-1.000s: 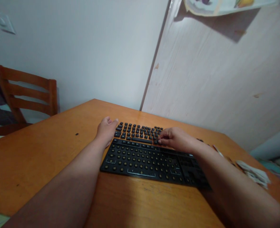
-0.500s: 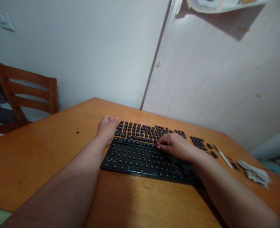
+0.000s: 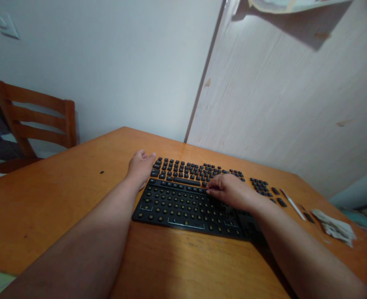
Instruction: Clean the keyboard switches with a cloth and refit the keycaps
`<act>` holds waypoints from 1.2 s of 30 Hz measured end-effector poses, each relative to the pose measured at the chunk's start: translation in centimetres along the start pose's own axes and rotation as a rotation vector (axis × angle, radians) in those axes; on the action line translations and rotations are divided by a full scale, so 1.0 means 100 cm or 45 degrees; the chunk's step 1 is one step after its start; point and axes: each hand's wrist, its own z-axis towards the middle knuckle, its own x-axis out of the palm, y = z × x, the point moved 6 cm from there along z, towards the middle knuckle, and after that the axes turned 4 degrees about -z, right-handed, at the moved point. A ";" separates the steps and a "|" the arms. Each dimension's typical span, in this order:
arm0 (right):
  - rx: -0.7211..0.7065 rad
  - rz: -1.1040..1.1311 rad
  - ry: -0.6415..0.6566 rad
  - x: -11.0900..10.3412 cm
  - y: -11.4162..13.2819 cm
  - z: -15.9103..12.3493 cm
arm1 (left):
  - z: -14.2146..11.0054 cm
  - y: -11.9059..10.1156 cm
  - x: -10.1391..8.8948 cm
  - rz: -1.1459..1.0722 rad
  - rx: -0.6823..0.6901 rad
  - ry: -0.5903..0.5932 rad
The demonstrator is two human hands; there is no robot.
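Observation:
A black keyboard base [image 3: 183, 207] with its keycaps removed lies on the orange wooden table [image 3: 61, 195]. Several loose black keycaps [image 3: 186, 170] are laid out in rows just behind it. My left hand [image 3: 139, 168] rests at the base's far left corner, fingers curled against its edge. My right hand [image 3: 230, 191] hovers over the base's upper middle edge, fingers pinched together on something too small to make out, probably a keycap.
More keycaps [image 3: 261, 187], a thin white stick [image 3: 292, 203] and crumpled tissue [image 3: 334, 226] lie on the table to the right. A wooden chair [image 3: 33, 120] stands at the far left. Walls rise close behind the table.
My right hand has drawn back from the rows of loose keycaps to the keyboard base's upper edge. My left hand has stayed in place.

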 end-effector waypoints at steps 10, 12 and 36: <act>0.013 -0.051 -0.010 0.000 0.006 -0.001 | -0.005 -0.006 0.000 -0.003 -0.013 -0.005; 0.008 -0.070 -0.014 -0.001 0.009 -0.002 | -0.005 -0.006 0.000 -0.003 -0.016 -0.005; -0.041 -0.246 -0.034 -0.001 0.021 -0.002 | 0.000 0.000 0.001 -0.003 0.005 0.009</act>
